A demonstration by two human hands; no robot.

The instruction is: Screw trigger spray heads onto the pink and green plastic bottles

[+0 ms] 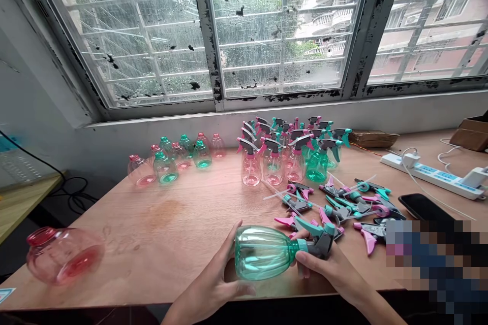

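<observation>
Green plastic, clear enough to see the table (206,208) through, makes up the bottle (263,254), which lies on its side in the air between two hands just above the near edge of the table. The left hand (211,279) cups its base, fingers at the upper side and thumb beneath. The right hand (343,269) grasps the collar (302,246) of the grey and teal head (324,244), thumb on the near side; its other fingers are mostly hidden behind. The trigger (310,227) points up and back over the shoulder of the bottle.

The step in hand looks to be the joining of head and bottle at the neck: the collar sits against it, though I cannot tell how tight the thread is, nor make out the tube clearly. From this hold, a turn of the collar would call for a steady left hand at the base, so the bottle does not spin, and a right thumb kept on the ring and off the trigger. Thin, slick walls would ask for a light squeeze, I judge.

Just beyond the right hand lies a tangle of loose heads (299,205), pink and teal, some with white tubes. Behind them stands a close group of headed bottles (251,165). Headless bottles (165,170), red and green, stand at the back left, with one more red bottle (82,264) near the front left corner
</observation>
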